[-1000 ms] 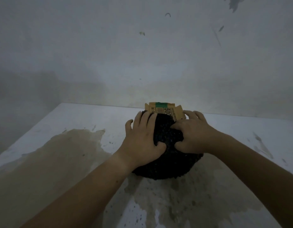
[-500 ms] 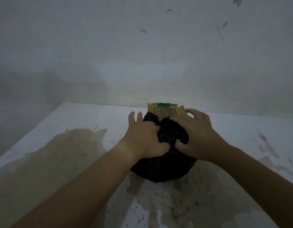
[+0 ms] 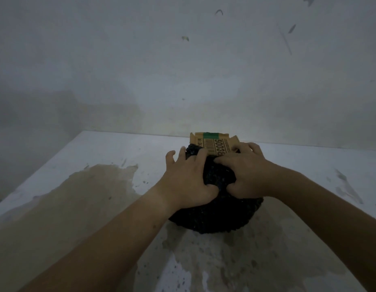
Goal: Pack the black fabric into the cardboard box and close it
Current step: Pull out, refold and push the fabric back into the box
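Note:
A bundle of black fabric point(image 3: 216, 216) bulges over a small cardboard box point(image 3: 210, 142) in the middle of the table. Only the box's far flap shows, brown with a green patch and printed digits; the rest is hidden under the fabric. My left hand point(image 3: 187, 180) lies on the left top of the bundle, fingers spread, thumb dug into the cloth. My right hand point(image 3: 244, 173) grips the right top, fingertips against the flap.
The white table point(image 3: 119, 157) carries a large tan stain point(image 3: 77, 207) on the left and front. A stained grey wall point(image 3: 183, 70) rises just behind the box. The table's left edge runs diagonally.
Both hands have pushed farther forward over the bundle, squeezing the fabric tighter toward the box. More of the flap's print shows now.

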{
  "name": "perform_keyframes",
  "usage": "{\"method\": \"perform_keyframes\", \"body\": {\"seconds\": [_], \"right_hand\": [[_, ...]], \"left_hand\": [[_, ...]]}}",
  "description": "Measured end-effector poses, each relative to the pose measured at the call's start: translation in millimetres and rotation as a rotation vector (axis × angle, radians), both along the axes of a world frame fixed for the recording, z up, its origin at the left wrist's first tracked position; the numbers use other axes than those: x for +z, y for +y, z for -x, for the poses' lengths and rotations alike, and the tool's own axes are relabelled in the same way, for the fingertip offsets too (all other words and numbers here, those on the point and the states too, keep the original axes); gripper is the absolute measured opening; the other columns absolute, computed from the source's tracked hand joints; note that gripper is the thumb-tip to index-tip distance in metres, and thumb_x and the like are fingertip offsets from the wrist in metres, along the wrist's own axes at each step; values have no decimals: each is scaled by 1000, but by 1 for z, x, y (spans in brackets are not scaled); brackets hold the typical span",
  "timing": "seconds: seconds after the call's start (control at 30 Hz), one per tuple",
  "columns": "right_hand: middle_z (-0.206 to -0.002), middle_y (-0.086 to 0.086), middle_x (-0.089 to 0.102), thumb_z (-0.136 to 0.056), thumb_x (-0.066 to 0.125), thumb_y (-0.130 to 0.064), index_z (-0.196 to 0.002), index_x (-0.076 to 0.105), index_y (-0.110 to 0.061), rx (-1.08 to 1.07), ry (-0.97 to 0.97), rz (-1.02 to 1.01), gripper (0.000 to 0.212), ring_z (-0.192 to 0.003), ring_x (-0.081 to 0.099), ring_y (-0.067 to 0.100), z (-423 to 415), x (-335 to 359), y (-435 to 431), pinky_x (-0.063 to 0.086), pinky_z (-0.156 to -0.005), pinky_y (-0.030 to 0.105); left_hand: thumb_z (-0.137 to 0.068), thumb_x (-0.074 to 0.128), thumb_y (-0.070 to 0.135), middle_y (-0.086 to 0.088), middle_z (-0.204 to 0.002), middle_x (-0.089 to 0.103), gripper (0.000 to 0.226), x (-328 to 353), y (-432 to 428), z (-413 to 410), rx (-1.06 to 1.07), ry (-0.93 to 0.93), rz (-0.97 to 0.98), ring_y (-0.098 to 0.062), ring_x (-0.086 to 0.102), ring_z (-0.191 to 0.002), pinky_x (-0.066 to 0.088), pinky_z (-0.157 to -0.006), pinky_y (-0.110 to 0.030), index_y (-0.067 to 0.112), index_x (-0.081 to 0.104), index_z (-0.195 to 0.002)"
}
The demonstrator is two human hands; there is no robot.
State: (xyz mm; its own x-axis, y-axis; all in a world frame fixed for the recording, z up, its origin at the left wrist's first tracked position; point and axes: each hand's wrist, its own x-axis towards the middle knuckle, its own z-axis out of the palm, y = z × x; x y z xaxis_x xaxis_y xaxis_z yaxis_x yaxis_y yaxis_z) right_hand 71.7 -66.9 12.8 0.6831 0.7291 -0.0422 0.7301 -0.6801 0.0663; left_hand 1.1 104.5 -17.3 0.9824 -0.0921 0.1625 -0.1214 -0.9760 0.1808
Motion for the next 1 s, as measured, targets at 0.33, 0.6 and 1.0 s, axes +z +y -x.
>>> {"method": "perform_keyframes", "body": {"seconds": [0.33,0.6,1.0], "right_hand": [[-128,-9,52,-73,51,-51,-132,50,-34,13,-22,-200,62,-127,36,22,6,-2,-11,27,-104,39],[-122,-10,64,-79,41,-53,-117,68,-28,-2,-249,-129,53,-128,43,25,14,10,-38,30,-104,41],[-93,2,55,-79,50,-58,-97,65,-21,-132,22,101,44,-134,30,26,0,13,0,-1,-116,50]], "left_hand": [[-67,39,67,5,-103,50,53,21,-1,-12,-14,199,-154,-29,39,-124,3,-111,-59,31,58,-101],[-65,35,70,1,-138,46,88,32,-3,-12,-3,281,-227,-30,30,-136,1,-112,-56,28,50,-141],[-67,36,68,7,-121,52,79,24,0,-8,-24,194,-126,-23,37,-127,6,-113,-53,32,55,-135]]}}
